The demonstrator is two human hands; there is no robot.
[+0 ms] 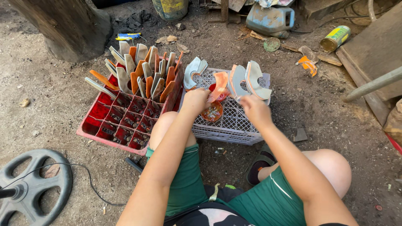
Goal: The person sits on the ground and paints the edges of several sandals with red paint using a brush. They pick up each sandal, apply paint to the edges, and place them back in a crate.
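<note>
Orange-and-grey curved blades (144,71) standing packed in the upper rows of a red compartment crate (90,127), left of centre in the frame; the lower rows showing only debris in their cells. Roughly half the crate filled, by the look of it, half left to fill.

Left hand (194,100) clenched on an orange-smeared piece (220,81) over an upturned white mesh crate (234,125) serving as table, mid-frame. Right hand (255,109) closed around the stem of 2 or 3 grey crescent-shaped blades (249,79), fanned upward toward the top of the frame. Another grey blade (193,71) resting at the white crate's far edge, apparently awaiting its turn. Small round tin of orange paste (213,112) on the mesh just beside the left hand, presumably the coating source.

Around the work: bare dirt ground, a dark steering wheel (33,184) with a trailing cable at lower left, a blue jerrycan (270,19) and a yellow-green can (335,37) along the top, a tree trunk (63,25) at upper left, a grey pipe (372,86) slanting in from the right. Knees in green shorts flanking the white crate, a sandal (259,163) below it. Nothing blocking the short reach between the 2 crates.
</note>
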